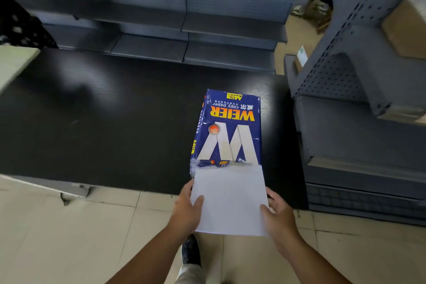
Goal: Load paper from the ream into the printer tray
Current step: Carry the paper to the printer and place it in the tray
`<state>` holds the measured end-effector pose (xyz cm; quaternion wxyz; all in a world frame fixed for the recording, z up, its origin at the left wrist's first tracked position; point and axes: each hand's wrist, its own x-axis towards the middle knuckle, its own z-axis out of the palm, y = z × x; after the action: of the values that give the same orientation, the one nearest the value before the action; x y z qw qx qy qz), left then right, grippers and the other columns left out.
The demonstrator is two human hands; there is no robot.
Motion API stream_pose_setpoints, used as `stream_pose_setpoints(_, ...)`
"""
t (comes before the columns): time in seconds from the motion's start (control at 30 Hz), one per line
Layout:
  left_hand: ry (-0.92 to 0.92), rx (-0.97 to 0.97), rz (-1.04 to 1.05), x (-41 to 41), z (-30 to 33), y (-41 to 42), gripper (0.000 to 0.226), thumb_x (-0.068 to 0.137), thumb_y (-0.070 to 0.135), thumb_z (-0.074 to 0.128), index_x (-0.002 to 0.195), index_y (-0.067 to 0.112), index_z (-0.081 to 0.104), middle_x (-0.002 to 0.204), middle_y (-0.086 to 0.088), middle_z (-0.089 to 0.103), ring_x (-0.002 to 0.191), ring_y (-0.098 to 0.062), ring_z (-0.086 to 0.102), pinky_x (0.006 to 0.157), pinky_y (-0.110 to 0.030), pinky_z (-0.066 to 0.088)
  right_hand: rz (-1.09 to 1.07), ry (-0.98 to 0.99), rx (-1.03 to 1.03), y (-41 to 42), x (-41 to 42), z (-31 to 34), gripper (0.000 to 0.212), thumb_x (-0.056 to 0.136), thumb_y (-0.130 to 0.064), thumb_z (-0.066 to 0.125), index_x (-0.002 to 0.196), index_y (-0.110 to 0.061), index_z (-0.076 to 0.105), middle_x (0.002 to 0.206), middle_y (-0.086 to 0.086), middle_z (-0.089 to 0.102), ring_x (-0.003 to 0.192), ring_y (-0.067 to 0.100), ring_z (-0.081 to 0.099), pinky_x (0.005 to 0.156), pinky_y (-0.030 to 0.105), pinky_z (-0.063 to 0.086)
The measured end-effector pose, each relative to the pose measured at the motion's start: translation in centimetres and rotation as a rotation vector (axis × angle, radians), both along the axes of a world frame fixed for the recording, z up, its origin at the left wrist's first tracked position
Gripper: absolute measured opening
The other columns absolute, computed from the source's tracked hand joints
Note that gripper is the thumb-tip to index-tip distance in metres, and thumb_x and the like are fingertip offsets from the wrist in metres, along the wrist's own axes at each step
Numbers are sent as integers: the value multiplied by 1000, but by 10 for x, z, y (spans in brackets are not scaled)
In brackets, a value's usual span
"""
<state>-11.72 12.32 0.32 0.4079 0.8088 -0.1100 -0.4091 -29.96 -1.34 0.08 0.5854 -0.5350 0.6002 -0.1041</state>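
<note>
On a dark counter (103, 110) ringed by grey shelving (184, 18), both hands' fingers (198, 200) grasp paper (230, 203) protruding at 6 o'clock from the blue ream (228, 129).

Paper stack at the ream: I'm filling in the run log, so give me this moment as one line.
step: drawing sheets | paper stack partly out of blue ream wrapper on black table | left hand and right hand grip its sides | printer tray: not seen
</note>
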Motion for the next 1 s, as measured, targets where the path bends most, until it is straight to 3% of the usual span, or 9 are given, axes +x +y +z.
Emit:
stream_pose_setpoints(0.13,-33,-10,97,-40,12,17,34,95,16,55,127,23,47,118,3,58,102,-16,57,83,-32,45,45,-64,-9,18,-35,5,56,92,7,46,132,-32,57,124,-1,68,105,16,66,76,30,58)
stream_pose_setpoints(0.2,-52,-29,143,-61,17,26,28,95,16,55,121,22,47,117,4,57,96,-10,57,74,-26,44,82,-78,-24,25,-53,7,61,90,8,44,125,-39,62,114,-11,74,99,8,70,86,35,58)
stream_pose_setpoints(0.27,-71,-47,163,-79,21,35,26,95,16,55,118,24,46,115,6,57,94,-1,57,67,-21,44,115,-104,-36,31,-69,11,63,89,8,44,122,-43,62,106,-22,75,96,1,71,86,30,57)
stream_pose_setpoints(0.47,-154,-55,202,-120,36,72,38,95,17,53,127,37,47,114,11,63,102,-12,62,77,-29,47,241,-125,-103,52,-98,24,62,88,6,45,128,-40,60,114,-13,75,100,1,70,77,18,54)
stream_pose_setpoints(0.57,-196,-56,244,-129,46,97,44,95,17,52,134,38,49,115,9,64,105,-13,62,89,-30,48,336,-129,-147,65,-94,31,62,88,4,45,129,-41,58,117,-8,74,104,6,69,83,24,55)
stream_pose_setpoints(0.7,-210,-35,406,-131,58,146,46,95,23,52,135,44,45,116,8,64,100,-12,64,87,-35,51,471,-167,-166,92,-64,42,63,87,8,43,138,-27,56,120,-8,72,104,-3,66,82,12,51)
stream_pose_setpoints(0.83,-242,-29,611,-126,74,211,45,96,26,50,136,45,42,116,9,64,97,-11,65,82,-37,52,680,-276,-162,139,-17,58,63,87,12,43,139,-22,55,128,-7,69,117,4,63,101,29,50)
stream_pose_setpoints(0.9,-259,-41,713,-123,81,249,45,96,24,50,137,42,42,117,11,63,95,-9,66,79,-35,51,772,-294,-144,170,9,69,65,88,13,42,129,-34,59,117,-20,72,110,-2,65,94,25,52)
stream_pose_setpoints(1.0,-292,-75,867,-119,90,306,48,96,21,50,140,37,42,123,11,62,98,-10,67,86,-38,52,932,-348,-123,222,48,87,68,86,10,40,113,-47,63,108,-32,71,107,-4,66,89,24,53)
